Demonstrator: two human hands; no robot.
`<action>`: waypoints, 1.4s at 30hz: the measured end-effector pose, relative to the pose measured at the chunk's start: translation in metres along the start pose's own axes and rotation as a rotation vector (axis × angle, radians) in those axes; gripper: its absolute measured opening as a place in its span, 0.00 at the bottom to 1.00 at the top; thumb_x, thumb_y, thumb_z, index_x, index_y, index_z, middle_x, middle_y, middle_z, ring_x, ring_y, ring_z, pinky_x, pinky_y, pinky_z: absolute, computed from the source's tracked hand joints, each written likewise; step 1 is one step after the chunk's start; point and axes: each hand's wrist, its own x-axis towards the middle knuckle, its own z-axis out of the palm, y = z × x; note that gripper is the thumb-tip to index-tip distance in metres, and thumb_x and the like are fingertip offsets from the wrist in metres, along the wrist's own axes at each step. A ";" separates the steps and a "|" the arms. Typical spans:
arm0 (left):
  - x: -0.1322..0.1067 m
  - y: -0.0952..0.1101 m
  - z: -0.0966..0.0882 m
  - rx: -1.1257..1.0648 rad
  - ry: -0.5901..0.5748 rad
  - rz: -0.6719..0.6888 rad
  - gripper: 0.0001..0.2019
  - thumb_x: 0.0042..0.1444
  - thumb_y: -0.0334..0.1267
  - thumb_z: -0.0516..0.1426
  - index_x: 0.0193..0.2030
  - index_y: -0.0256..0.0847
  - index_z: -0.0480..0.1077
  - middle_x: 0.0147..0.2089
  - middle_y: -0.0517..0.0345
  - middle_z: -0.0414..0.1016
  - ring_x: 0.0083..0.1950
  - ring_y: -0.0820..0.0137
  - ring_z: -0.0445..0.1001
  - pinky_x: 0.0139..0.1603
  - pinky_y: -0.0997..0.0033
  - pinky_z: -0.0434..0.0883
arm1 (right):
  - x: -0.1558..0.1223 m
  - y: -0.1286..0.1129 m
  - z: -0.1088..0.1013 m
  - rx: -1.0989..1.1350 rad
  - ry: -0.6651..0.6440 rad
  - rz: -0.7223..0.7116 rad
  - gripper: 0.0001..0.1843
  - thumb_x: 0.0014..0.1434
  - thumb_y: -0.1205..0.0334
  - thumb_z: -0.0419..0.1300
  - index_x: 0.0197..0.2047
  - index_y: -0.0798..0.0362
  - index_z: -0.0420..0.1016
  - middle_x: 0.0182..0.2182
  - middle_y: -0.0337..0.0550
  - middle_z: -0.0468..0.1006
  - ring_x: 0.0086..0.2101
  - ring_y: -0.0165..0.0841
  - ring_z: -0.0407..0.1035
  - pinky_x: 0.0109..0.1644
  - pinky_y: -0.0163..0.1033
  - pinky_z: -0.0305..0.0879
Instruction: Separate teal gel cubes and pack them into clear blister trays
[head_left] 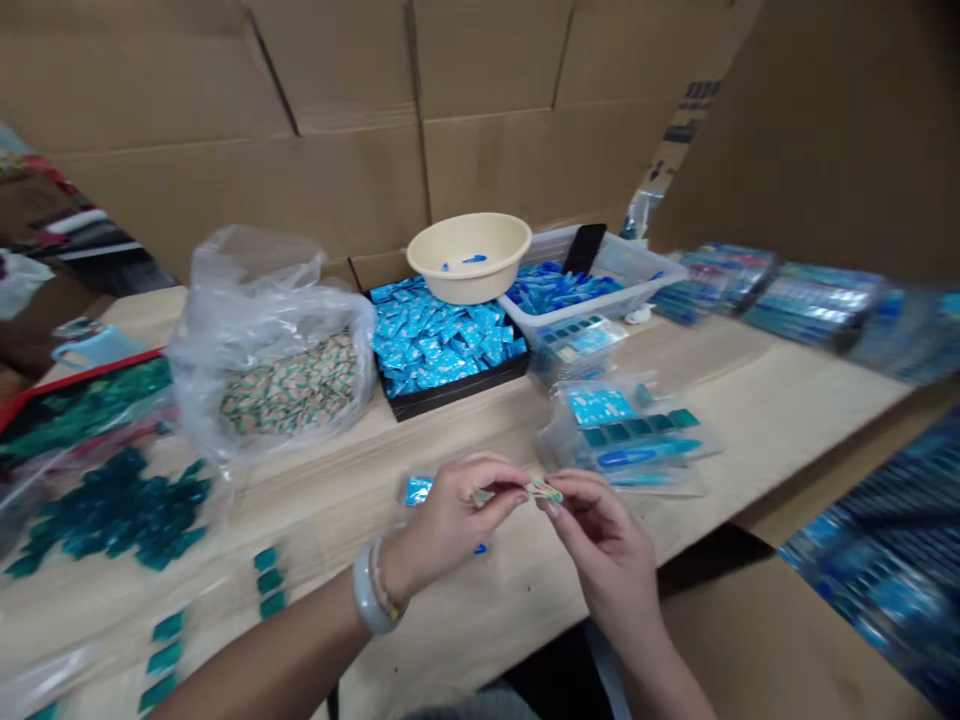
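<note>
In front of me, over the table, my left hand (457, 510) and my right hand (607, 535) meet with thumbs and fingers pinched. Between their fingertips is a small cluster of flat tan-and-green pieces (546, 490), coloured like those heaped in the clear plastic bag (199, 385). My right fingers grip the cluster, and my left fingertips close at its near-left edge. Behind my left hand, partly hidden, lies a blue packet (417, 490). Just beyond my right hand is a stack of clear pouches (637, 440) holding a blue packet, teal squares and a blue pen-like tool.
Blue packets fill a black tray (457, 388); a cream bowl (469, 245) overlaps its rear. Beside it stands a translucent bin (652, 290) of blue tools with a dark phone-like slab. Teal squares (124, 510) lie left. Filled packs (814, 300) line the right; cardboard (337, 190) walls the back.
</note>
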 end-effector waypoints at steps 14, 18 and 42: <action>-0.041 -0.061 -0.048 0.174 0.098 -0.091 0.09 0.54 0.34 0.51 0.40 0.40 0.69 0.33 0.56 0.71 0.35 0.73 0.69 0.37 0.74 0.66 | 0.007 0.042 0.066 0.235 -0.280 0.405 0.08 0.47 0.59 0.61 0.34 0.49 0.76 0.36 0.44 0.72 0.38 0.35 0.67 0.39 0.41 0.69; -0.033 -0.069 -0.045 0.202 0.029 -0.104 0.10 0.55 0.35 0.50 0.40 0.40 0.71 0.33 0.56 0.70 0.34 0.73 0.68 0.36 0.75 0.66 | 0.009 0.047 0.068 0.139 -0.250 0.413 0.11 0.45 0.59 0.62 0.35 0.49 0.76 0.37 0.45 0.72 0.38 0.36 0.68 0.39 0.42 0.68; -0.042 -0.101 -0.014 0.420 -0.015 -0.221 0.09 0.53 0.33 0.51 0.41 0.40 0.68 0.41 0.55 0.68 0.43 0.69 0.65 0.46 0.68 0.63 | 0.033 0.070 0.057 -0.350 -0.521 0.326 0.06 0.43 0.61 0.60 0.26 0.52 0.75 0.22 0.40 0.74 0.25 0.32 0.66 0.30 0.37 0.60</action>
